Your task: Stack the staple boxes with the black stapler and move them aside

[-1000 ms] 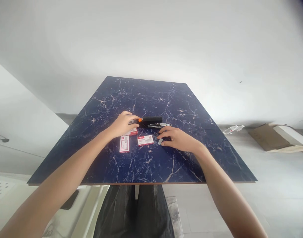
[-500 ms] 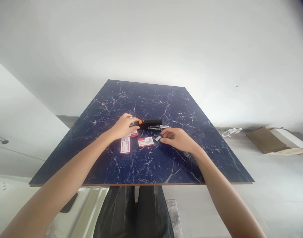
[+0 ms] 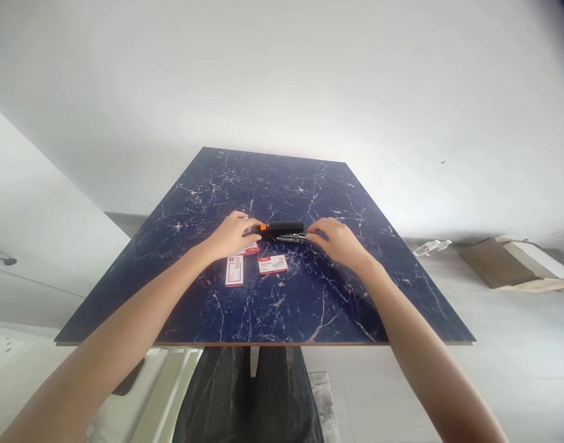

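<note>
A black stapler with an orange part [image 3: 282,229] lies opened on the dark blue marbled table [image 3: 272,307], its metal staple channel showing. My left hand [image 3: 230,235] is closed on the stapler's left end. My right hand [image 3: 337,240] has its fingers pinched at the right end of the staple channel; what they hold, if anything, is hidden. Three small red-and-white staple boxes lie just in front: one [image 3: 234,271] on the left, one [image 3: 272,264] in the middle, one [image 3: 249,249] partly under my left hand.
The table's near edge runs above my dark trousers [image 3: 249,394]. On the floor at the right are a plastic bottle [image 3: 430,247] and flat cardboard [image 3: 494,263]. A white wall stands behind the table. A dark phone-like object [image 3: 128,375] lies low at the left.
My right hand picked up a small strip of staples from the table and carried it up to the right end of the stapler. My left hand stayed on the stapler.
</note>
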Motion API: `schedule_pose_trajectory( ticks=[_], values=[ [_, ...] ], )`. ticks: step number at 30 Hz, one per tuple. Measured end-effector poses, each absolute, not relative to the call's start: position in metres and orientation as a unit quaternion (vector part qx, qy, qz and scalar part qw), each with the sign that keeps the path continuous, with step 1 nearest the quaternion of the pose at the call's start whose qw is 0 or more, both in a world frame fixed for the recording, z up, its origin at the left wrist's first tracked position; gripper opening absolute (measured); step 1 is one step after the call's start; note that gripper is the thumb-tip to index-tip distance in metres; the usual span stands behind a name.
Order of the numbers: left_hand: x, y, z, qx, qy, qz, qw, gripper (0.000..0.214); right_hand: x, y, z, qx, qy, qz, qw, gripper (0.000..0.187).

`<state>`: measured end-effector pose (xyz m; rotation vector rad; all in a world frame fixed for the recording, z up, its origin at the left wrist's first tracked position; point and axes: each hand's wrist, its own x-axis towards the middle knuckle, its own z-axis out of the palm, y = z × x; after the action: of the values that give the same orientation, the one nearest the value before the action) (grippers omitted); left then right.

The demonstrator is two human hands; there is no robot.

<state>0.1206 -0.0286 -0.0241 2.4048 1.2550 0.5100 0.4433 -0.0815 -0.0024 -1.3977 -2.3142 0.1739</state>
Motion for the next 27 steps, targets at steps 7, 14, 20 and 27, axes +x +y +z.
schedule_pose_trajectory(
  ticks=[7,14,20,27],
  values=[
    [0.120,-0.027,-0.027,0.859,0.441,0.184,0.185,0.044,0.446,-0.056,-0.009,-0.489,-0.854,0.079,0.157,0.031],
    [0.120,-0.028,-0.025,0.859,0.441,0.185,0.185,0.042,0.442,-0.057,-0.013,-0.520,-0.827,0.128,0.172,0.034],
    [0.120,-0.028,-0.025,0.860,0.441,0.184,0.182,0.043,0.448,-0.066,-0.006,-0.570,-0.770,0.193,0.211,0.039],
    [0.121,-0.027,-0.026,0.862,0.435,0.196,0.171,0.041,0.445,-0.121,-0.009,-0.642,-0.679,0.236,0.267,0.016]
  ],
)
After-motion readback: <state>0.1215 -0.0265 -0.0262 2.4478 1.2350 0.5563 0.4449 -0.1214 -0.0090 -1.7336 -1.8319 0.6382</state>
